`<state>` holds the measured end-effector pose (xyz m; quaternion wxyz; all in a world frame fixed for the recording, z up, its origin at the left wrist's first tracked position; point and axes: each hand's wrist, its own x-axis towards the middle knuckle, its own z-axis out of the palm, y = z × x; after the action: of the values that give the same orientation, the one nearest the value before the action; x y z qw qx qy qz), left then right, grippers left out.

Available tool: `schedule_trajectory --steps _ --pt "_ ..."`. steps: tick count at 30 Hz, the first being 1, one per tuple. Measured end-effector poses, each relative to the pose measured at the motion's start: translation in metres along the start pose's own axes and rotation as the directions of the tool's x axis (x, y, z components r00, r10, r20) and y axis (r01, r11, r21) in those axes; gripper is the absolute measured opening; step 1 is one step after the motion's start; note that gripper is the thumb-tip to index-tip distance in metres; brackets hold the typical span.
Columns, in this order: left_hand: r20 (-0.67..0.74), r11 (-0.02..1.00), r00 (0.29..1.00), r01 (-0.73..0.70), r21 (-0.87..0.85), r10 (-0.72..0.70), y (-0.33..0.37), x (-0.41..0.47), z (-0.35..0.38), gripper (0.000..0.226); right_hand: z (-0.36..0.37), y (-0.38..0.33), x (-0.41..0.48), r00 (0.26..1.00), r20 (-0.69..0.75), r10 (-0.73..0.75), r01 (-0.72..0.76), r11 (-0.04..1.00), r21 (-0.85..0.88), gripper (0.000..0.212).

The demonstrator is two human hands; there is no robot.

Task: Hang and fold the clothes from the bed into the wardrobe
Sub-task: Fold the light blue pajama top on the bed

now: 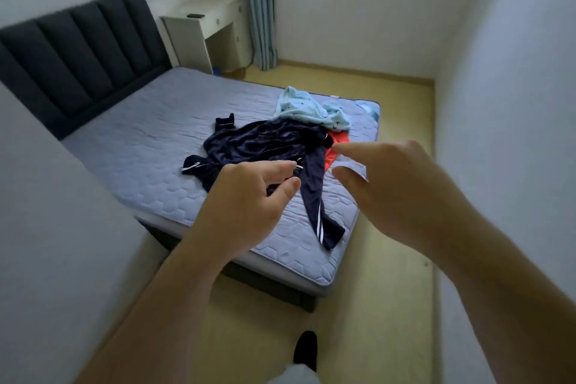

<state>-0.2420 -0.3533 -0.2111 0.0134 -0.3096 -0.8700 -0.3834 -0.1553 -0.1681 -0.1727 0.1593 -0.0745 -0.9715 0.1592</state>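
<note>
A pile of clothes lies near the foot of the bed (140, 146). A dark navy jacket (265, 142) sprawls in the middle. Navy trousers with white stripes (318, 206) trail toward the mattress corner. A red garment (332, 156) peeks out beside them, and a light blue patterned garment (311, 109) is bunched at the far edge. My left hand (246, 199) and my right hand (396, 187) are stretched out in front of me in the air, short of the bed. Both have loosely spread fingers and hold nothing. The wardrobe is not in view.
The bed has a grey quilted mattress and a dark padded headboard (78, 53). A white desk (208, 31) stands beside it near a grey curtain (260, 9). White walls close in on both sides. A strip of wooden floor (389, 290) runs past the bed's foot.
</note>
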Motion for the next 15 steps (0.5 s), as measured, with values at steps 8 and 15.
schedule_trajectory --steps 8,15 --pt "0.201 0.999 0.979 -0.029 -0.025 0.034 -0.02 0.213 0.082 0.033 0.016 0.118 0.138 0.982 0.09 0.167 -0.159 0.983 -0.095 0.025" --pt "0.251 0.998 0.968 -0.009 -0.06 0.024 -0.019 0.354 0.179 0.034 0.033 0.249 0.245 0.971 0.112 0.213 -0.203 0.975 -0.093 0.028"
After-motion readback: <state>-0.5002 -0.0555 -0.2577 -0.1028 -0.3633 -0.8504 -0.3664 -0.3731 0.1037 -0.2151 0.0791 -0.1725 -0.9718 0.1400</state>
